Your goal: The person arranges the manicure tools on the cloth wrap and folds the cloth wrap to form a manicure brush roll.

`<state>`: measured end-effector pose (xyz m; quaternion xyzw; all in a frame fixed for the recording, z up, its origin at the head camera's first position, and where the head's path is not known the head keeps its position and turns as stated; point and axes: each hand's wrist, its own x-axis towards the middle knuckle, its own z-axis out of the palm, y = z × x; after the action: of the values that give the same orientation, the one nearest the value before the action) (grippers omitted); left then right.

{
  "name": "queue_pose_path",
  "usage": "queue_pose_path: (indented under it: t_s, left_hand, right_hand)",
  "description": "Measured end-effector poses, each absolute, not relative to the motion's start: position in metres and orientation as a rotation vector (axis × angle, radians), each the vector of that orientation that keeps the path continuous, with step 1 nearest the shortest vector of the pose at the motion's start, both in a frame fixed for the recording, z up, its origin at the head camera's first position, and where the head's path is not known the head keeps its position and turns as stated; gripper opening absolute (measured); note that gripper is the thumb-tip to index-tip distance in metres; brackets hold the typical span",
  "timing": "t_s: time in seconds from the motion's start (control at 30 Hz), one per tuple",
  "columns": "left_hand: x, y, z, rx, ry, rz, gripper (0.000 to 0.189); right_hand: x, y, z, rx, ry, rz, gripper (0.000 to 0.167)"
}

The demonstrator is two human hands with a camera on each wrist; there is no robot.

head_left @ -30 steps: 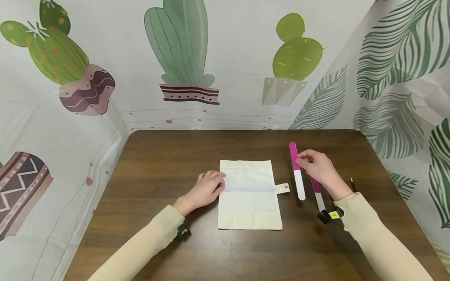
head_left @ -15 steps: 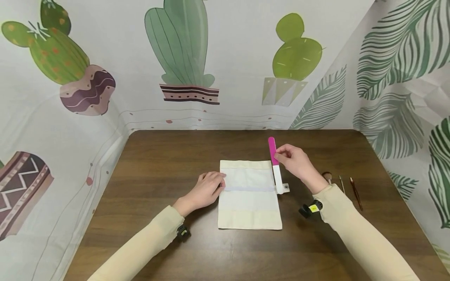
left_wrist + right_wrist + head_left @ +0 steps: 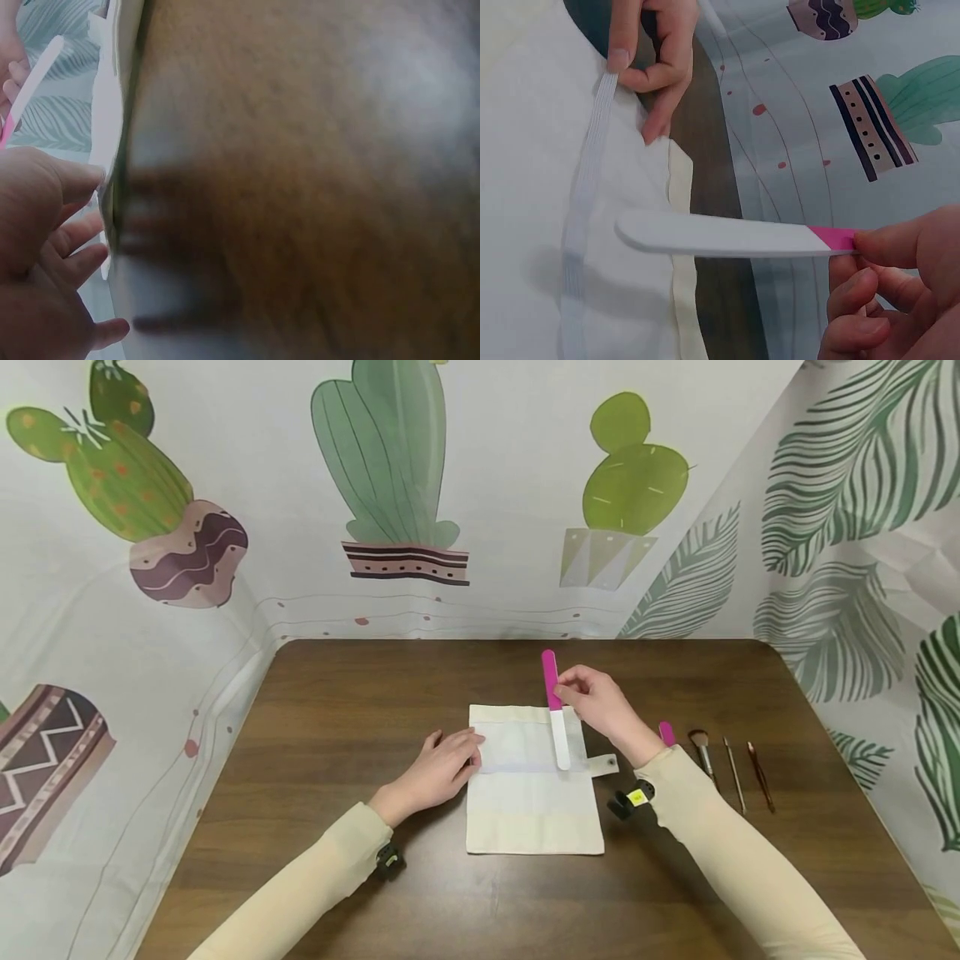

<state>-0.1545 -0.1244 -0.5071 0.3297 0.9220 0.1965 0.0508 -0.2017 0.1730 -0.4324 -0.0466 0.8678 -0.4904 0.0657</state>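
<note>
An open cream cloth tool roll (image 3: 535, 833) lies flat on the table, a pale elastic band (image 3: 590, 157) running across its middle and a snap tab (image 3: 603, 766) on its right side. At its left edge rests my left hand (image 3: 438, 768), bent fingers spread, the thumb pressing by the band's end. My right hand (image 3: 596, 697) pinches a pink and white nail file (image 3: 561, 739) by its pink half. Its white end hangs over the upper right of the roll, pointing toward the band, as the right wrist view shows.
Right of the roll, a second pink nail file (image 3: 667, 733) is mostly hidden by the right sleeve. Beside it lie a makeup brush (image 3: 701, 750), a thin slender tool (image 3: 733, 772) and a brown slim tool (image 3: 761, 777). A patterned cloth backdrop (image 3: 510, 602) stands behind the table (image 3: 360, 677).
My right hand has carried the nail file leftward from the right of the roll to over its upper right part. The left hand stays at the left edge. More tools show on the right.
</note>
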Motion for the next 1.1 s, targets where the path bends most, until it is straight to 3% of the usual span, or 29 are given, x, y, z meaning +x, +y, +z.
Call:
queue_pose_path:
  t_s: [1.1]
  left_hand:
    - [-0.155, -0.124, -0.506, 0.993, 2.800, 0.633, 0.008]
  right_hand:
    - [-0.223, 0.123, -0.461, -0.089, 2.209, -1.748, 0.023]
